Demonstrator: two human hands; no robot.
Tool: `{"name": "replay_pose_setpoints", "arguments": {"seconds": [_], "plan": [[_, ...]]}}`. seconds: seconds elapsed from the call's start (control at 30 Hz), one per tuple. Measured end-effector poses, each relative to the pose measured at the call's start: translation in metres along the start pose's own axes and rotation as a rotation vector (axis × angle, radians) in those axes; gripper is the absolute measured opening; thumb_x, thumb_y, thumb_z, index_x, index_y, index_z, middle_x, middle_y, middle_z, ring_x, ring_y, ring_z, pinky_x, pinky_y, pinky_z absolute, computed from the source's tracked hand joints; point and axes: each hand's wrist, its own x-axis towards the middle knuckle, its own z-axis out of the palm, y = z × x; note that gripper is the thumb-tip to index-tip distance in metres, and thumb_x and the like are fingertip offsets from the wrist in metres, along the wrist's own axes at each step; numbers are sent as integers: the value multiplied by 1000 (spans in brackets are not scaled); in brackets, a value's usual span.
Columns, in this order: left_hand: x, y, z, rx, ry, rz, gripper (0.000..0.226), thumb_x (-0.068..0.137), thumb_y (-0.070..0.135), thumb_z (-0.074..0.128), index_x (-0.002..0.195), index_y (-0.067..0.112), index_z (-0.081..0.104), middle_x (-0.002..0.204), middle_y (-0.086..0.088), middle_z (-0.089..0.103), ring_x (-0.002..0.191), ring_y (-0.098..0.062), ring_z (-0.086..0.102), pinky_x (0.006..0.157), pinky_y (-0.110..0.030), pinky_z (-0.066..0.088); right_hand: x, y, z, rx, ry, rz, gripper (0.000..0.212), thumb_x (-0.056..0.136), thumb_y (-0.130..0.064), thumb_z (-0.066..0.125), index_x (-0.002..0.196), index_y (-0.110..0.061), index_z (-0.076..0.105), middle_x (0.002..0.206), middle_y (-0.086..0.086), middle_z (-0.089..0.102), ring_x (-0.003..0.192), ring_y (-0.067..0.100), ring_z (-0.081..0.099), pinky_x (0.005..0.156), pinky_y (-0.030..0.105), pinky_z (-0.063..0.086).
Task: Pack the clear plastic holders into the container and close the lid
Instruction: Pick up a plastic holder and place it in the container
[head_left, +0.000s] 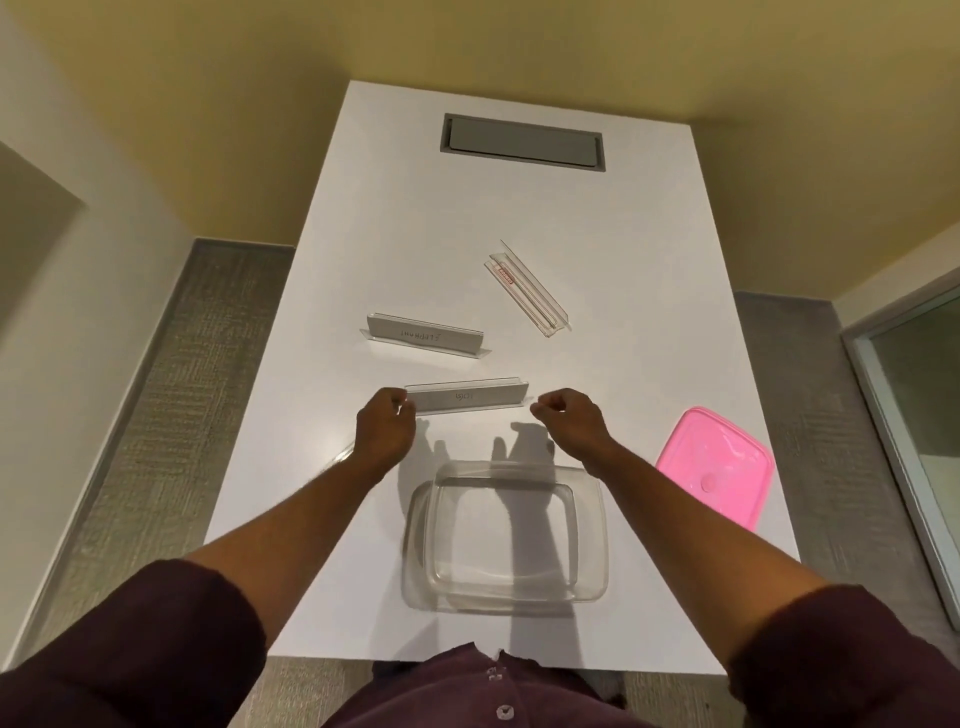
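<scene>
Left hand (387, 426) and right hand (569, 415), fingers curled, flanked the nearest holder (467, 396) on the counter (597, 218); actual grip undeterminable. Container (506, 538) stood empty. Risk: slick ends slipping free.

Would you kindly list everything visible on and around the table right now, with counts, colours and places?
Clear plastic holders: three in plain view, transparent with labels, mid-table; nearest one lies between the hands.
Container: one, clear, open, near edge of table.
Lid: one, pink, right of the container.
Table: one, white.
Cable hatch: one, grey, far end of table.
Left hand: at the nearest holder's left end; grip unclear.
Right hand: at its right end; grip unclear.
Sleeves: two, dark maroon.
</scene>
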Motion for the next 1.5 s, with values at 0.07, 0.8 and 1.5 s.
{"name": "replay_pose_setpoints", "arguments": {"seconds": [0.07,0.8,1.5], "plan": [[19,1,3,-66,-41,-119,37,94,17,48,127,4,59,136,-10,59,127,-29,52,105,-35,40,17,-3,8,-42,-82,24,17,88,-38,69,93,-22,64,93,-4,66,91,21,61,76,31,48],[36,18,4,-185,-21,-133,25,81,11,64,100,19,77,101,4,74,97,-20,68,77,-28,53,45,-23,-2,217,87,11,17,86,-18,72,103,-22,73,93,-5,71,92,20,70,83,45,61],[-36,109,32,-664,-498,-111,65,93,33,65,149,20,33,141,-4,53,131,-25,47,113,-47,37,-38,-22,-18,1043,-151,204,12,101,-9,58,106,0,64,75,8,56,70,16,57,89,40,61]]}}
